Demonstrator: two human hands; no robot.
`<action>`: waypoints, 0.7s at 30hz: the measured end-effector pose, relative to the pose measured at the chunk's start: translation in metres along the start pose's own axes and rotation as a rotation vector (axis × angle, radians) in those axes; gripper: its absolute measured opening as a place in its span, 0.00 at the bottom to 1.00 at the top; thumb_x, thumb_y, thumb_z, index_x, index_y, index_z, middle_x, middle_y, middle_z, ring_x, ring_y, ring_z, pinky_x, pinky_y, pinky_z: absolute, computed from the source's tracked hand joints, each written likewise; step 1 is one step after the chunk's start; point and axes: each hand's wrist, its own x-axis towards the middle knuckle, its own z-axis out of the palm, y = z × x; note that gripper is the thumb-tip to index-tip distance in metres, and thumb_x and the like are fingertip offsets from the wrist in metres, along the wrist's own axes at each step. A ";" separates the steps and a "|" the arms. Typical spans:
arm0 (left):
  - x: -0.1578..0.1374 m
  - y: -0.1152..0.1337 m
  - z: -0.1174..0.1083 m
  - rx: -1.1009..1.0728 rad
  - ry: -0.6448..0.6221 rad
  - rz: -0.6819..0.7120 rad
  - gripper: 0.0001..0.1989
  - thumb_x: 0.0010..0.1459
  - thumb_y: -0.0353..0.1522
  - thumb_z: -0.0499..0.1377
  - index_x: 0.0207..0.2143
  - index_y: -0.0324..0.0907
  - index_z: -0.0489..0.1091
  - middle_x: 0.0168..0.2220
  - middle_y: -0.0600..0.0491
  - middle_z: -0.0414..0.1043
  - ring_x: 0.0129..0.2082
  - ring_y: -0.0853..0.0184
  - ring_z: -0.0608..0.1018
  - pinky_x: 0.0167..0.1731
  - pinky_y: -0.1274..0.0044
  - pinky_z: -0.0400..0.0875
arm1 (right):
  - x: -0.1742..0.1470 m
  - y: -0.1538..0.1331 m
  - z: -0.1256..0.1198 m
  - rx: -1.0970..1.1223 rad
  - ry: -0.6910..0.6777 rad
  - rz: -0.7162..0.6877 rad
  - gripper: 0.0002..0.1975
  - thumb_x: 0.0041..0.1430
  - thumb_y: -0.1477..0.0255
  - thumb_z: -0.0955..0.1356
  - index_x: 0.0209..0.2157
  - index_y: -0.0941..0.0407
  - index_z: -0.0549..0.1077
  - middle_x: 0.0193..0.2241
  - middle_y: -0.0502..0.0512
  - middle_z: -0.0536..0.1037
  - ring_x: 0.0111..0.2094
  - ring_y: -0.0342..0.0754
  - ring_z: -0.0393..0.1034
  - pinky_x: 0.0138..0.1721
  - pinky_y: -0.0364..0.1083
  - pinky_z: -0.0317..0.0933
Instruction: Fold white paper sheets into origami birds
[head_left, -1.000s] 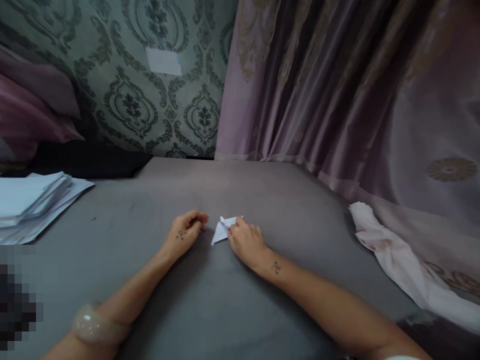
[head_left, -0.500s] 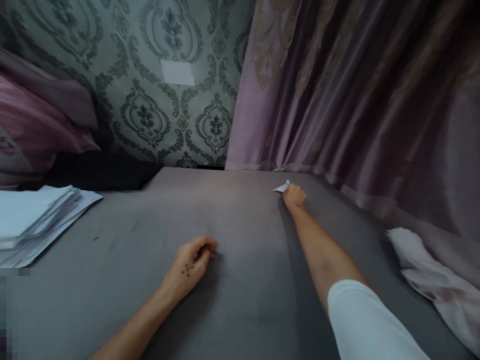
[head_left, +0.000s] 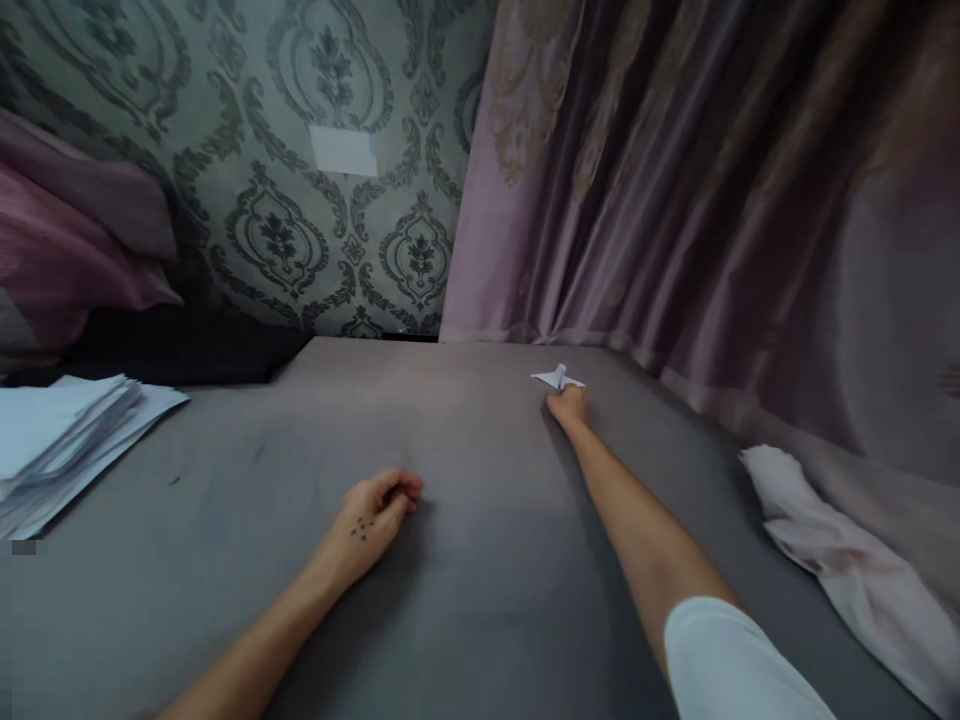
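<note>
A small white folded-paper figure (head_left: 558, 377), with pointed wing-like sides and a raised middle, stands near the far edge of the grey surface (head_left: 465, 440). Just on the near side of it is my right hand (head_left: 568, 403), its thumb apart from the fingers; the fingertips are partly hidden, and the paper shows beyond them. My left hand (head_left: 375, 515) rests on its side on the grey surface, closer to me. Its fingers are loosely curled towards the thumb, with nothing visible in them. Small dark dots mark its back.
A stack of white paper (head_left: 67, 430) lies at the left, before a black flat item (head_left: 180, 345) and pink bedding (head_left: 75, 230). Patterned wallpaper and a pink curtain (head_left: 510, 230) close off the back. Crumpled pale cloth (head_left: 832, 560) lies at the right.
My right hand has drawn back slightly from the folded-paper figure, which now shows more fully and stays in place. My left hand is still. The whole view has shifted a little.
</note>
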 end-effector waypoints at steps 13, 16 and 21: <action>-0.009 0.010 -0.019 0.757 0.158 0.077 0.14 0.59 0.25 0.48 0.37 0.36 0.73 0.43 0.36 0.73 0.44 0.54 0.73 0.48 0.62 0.65 | -0.259 -0.049 -0.026 0.321 -0.269 -0.996 0.21 0.59 0.82 0.58 0.51 0.57 0.71 0.51 0.61 0.73 0.53 0.50 0.65 0.55 0.50 0.59; -0.008 0.015 -0.037 0.771 0.064 0.032 0.11 0.55 0.25 0.54 0.37 0.38 0.75 0.42 0.42 0.75 0.43 0.59 0.75 0.46 0.71 0.67 | -0.265 -0.051 -0.009 0.437 -0.211 -1.005 0.23 0.59 0.83 0.56 0.49 0.58 0.73 0.50 0.62 0.74 0.53 0.51 0.67 0.55 0.52 0.61; -0.003 0.014 -0.118 0.715 0.066 -0.096 0.11 0.54 0.28 0.57 0.37 0.40 0.78 0.33 0.51 0.79 0.32 0.68 0.77 0.35 0.80 0.69 | -0.253 -0.051 0.010 0.546 -0.137 -1.011 0.19 0.61 0.79 0.57 0.45 0.56 0.75 0.47 0.59 0.77 0.50 0.51 0.70 0.54 0.54 0.64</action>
